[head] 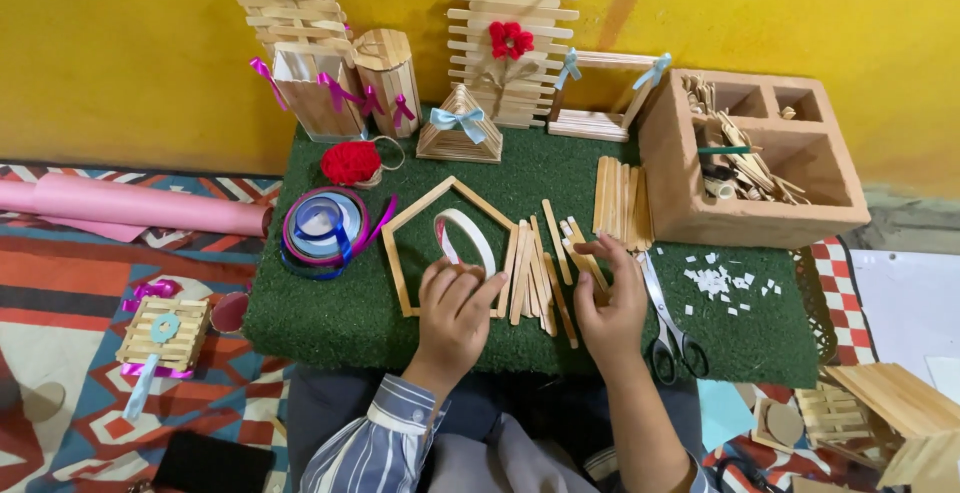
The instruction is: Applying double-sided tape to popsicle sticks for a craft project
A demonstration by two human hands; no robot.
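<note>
My left hand [455, 305] rests on the lower right corner of a house-shaped frame of wooden sticks [412, 215] lying flat on a green turf mat [340, 308]. A roll of white tape [470, 238] stands inside the frame, just above my fingers. My right hand [610, 298] pinches a wooden stick [583, 258] from a loose pile of sticks [535, 273] between both hands. Scissors [668, 325] lie right beside my right hand.
A neat row of sticks [622, 200] lies next to a brick-like holder [760, 158] full of sticks. Ribbon rolls [325, 228], a red yarn ball [350, 163] and finished stick crafts [460, 125] stand at the back. White scraps [722, 283] lie at the right. A pink paper roll [140, 205] lies at the left.
</note>
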